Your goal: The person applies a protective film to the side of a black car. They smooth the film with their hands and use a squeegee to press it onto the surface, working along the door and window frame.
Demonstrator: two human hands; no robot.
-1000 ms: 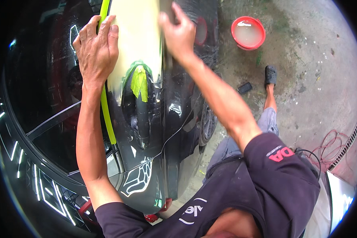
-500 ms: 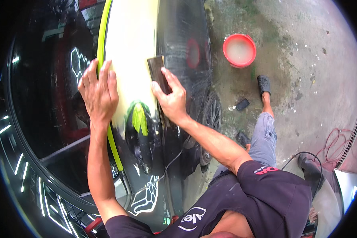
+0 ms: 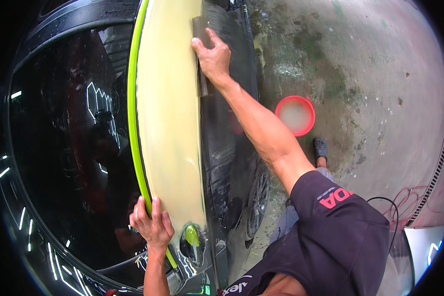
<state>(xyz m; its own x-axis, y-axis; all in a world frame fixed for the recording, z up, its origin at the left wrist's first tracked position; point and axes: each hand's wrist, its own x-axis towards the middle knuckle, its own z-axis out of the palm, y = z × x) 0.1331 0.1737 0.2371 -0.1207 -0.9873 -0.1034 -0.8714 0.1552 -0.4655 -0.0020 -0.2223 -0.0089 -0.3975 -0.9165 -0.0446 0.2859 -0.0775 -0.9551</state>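
A long dark brown sanding block (image 3: 200, 29) lies flat on the right edge of a car panel's pale yellow coat (image 3: 170, 108). My right hand (image 3: 216, 58) grips it, thumb on the left and fingers over its right side, with my arm stretched far forward. Nearer to me, my left hand (image 3: 153, 227) rests with fingers apart on the panel's left border. Its fingertips touch the lime-green strip (image 3: 132, 98) that runs beside the dark car window (image 3: 69, 148). Close to that hand is a dark oval recess with a lime-green patch (image 3: 192, 237) in it.
On the wet concrete floor to the right stands a red bucket (image 3: 311, 118) of cloudy water. A dark clog (image 3: 320, 147) on my foot is below it. A car wheel (image 3: 259, 204) shows under the panel. Farther right lie a coiled red hose (image 3: 410, 209) and a white panel (image 3: 426, 241).
My right hand has slid the sanding block forward along the panel's edge. My left hand now sits much nearer to me on the border. The view has shifted forward along the car.
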